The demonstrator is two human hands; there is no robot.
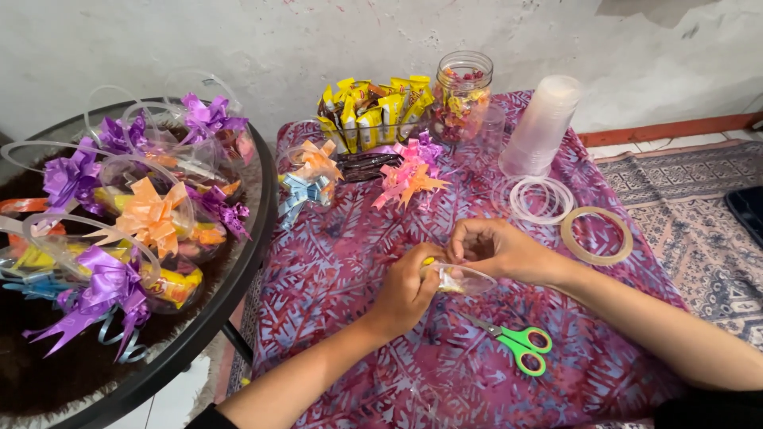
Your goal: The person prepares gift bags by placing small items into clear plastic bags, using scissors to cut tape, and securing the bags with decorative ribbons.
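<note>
Purple patterned cloth covers the low table against a grey wall, carrying one pair of green-handled scissors, one tape roll, one stack of clear cups, one candy jar and a box of yellow packets. Near the middle, the left hand and right hand both pinch one clear filled cup, fingers curled shut on it. Bare cloth lies toward the near edge, while the round black table beside it is crowded with ribboned cups.

A table with a purple and red cloth holds green scissors, a tape ring, clear rings, stacked cups, a candy jar, yellow snack packs and bows. A round black table beside it holds bowed gift cups.
</note>
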